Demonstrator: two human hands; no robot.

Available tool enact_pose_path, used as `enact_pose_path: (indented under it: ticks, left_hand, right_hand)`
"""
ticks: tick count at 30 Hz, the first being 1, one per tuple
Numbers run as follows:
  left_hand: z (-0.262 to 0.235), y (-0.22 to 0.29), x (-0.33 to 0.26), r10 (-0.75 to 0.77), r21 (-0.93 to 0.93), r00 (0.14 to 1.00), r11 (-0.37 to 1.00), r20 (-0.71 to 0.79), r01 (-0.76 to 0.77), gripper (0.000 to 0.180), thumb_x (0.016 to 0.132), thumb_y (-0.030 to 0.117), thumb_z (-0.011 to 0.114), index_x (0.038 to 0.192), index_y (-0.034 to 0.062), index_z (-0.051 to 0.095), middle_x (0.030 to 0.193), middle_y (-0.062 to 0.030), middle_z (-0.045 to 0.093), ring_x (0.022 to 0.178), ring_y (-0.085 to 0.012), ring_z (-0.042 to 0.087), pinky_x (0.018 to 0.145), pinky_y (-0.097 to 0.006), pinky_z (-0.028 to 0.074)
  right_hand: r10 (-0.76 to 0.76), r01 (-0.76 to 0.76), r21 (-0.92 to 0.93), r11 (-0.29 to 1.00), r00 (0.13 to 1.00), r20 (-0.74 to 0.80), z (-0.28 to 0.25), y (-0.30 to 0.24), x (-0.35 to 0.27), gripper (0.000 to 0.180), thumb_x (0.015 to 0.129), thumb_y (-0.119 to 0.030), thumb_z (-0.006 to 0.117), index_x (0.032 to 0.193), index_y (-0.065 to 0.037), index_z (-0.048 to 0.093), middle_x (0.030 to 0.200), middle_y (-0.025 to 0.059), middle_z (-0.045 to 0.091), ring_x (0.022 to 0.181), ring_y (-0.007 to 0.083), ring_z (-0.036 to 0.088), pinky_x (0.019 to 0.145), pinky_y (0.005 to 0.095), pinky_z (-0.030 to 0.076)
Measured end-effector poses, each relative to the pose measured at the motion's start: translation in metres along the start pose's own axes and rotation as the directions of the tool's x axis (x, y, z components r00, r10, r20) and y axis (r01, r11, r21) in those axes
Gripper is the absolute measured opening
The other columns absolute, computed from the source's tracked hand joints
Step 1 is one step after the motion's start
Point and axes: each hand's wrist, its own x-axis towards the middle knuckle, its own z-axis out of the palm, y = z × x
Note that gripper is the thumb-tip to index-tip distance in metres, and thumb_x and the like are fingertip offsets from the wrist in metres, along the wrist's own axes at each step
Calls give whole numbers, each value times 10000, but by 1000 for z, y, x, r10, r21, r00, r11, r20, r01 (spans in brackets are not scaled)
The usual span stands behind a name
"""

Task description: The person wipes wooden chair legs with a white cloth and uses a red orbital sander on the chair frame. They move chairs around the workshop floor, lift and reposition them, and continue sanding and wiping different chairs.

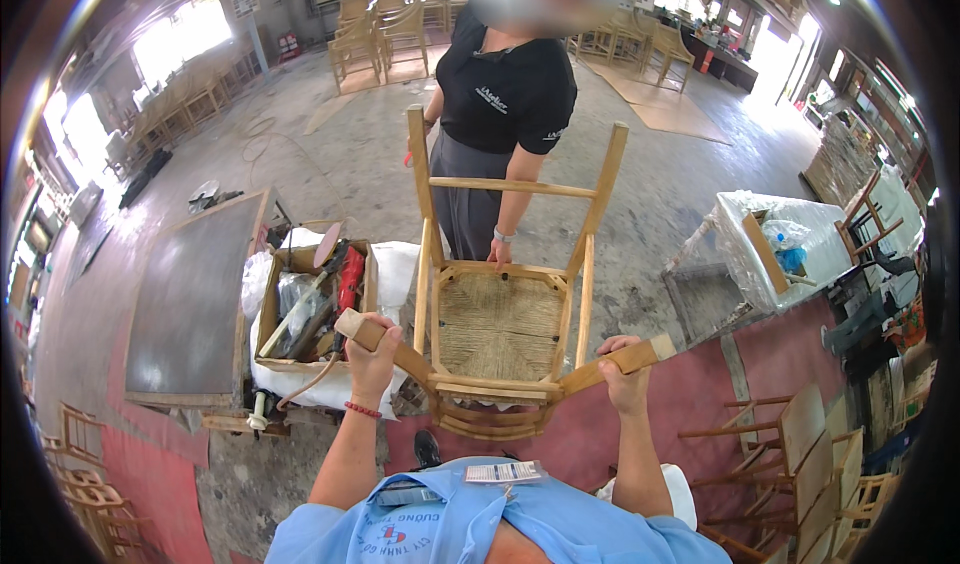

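Note:
A wooden chair [575, 354] is held bottom up in front of me, its woven seat [497, 314] showing its underside and its curved back slats [490, 422] lowest, toward me. My left hand [372, 364] is closed round one near leg, just below its pale end. Round the other near leg, my right hand [627, 376] is closed too. The two far legs, joined by a crossbar [510, 187], point away from me. Across the chair stands a person in a black shirt, whose hand [499, 252] is at the far edge of the seat frame.
At my left, a box of tools [375, 294] sits on white wrapping, beside a dark flat-topped table [195, 304]. A plastic-wrapped white table [775, 209] stands at right. Several chairs [800, 444] lie at the lower right; others stand at the back. Red matting [700, 394] covers part of the floor.

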Motion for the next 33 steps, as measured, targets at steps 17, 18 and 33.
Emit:
enact_pose_path:
  ticks: [17, 18, 33]
  left_hand:
    - [3, -6, -7, 61, 11, 997, 998, -50, -61, 213, 850, 109, 746, 972, 54, 580, 883, 16, 605, 803, -72, 564, 716, -229, 468]
    - [3, -6, -5, 48, 1, 999, 999, -26, -48, 206, 851, 109, 745, 967, 53, 584, 877, 14, 607, 804, -73, 565, 719, -230, 469]
    - [-29, -7, 20, -16, -9, 965, 1000, 261, 19, 229, 810, 52, 744, 951, 55, 564, 894, -23, 582, 812, -110, 549, 734, -267, 474]
  right_hand:
    - [-55, 58, -32, 998, 996, 74, -6, 1, -3, 240, 713, -9, 579, 931, -38, 485, 935, 110, 586, 860, 168, 538, 810, 317, 458]
    - [-45, 47, -25, 999, 997, 62, -5, 3, -2, 239, 712, -9, 580, 931, -38, 487, 934, 109, 587, 863, 170, 541, 815, 318, 458]
    - [37, -40, -20, 999, 992, -121, 24, 1, 1, 290, 698, -6, 588, 976, -42, 514, 987, 102, 585, 934, 188, 555, 892, 337, 443]
